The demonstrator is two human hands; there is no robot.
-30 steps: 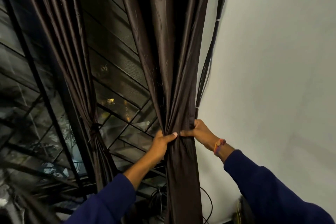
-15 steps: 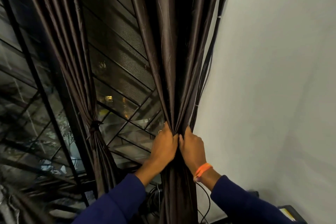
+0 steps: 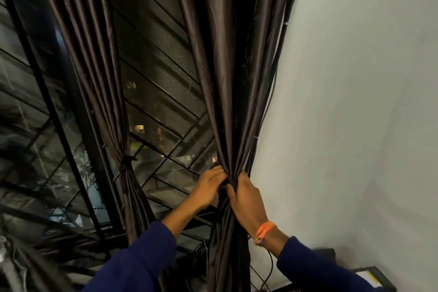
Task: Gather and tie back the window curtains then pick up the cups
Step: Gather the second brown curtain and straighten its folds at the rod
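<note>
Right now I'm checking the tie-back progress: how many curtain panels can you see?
2. The dark brown satin curtain already tied hangs left against the window; the dark brown satin curtain bunched in both hands hangs beside the white wall. More may lie outside the frame.

Dim indoor scene at night, lit from the room side.

Evenly and softly lit on the pale wall [image 3: 355, 102], with no hard shadows or glare. Faint sheen along the folds of the dark curtain [image 3: 227, 78]. Black beyond the window [image 3: 161, 92], save a few small warm lights outside. Smeared and out of focus at the lower left corner. Bowed straight lines toward the edges, from the wide lens.
</note>
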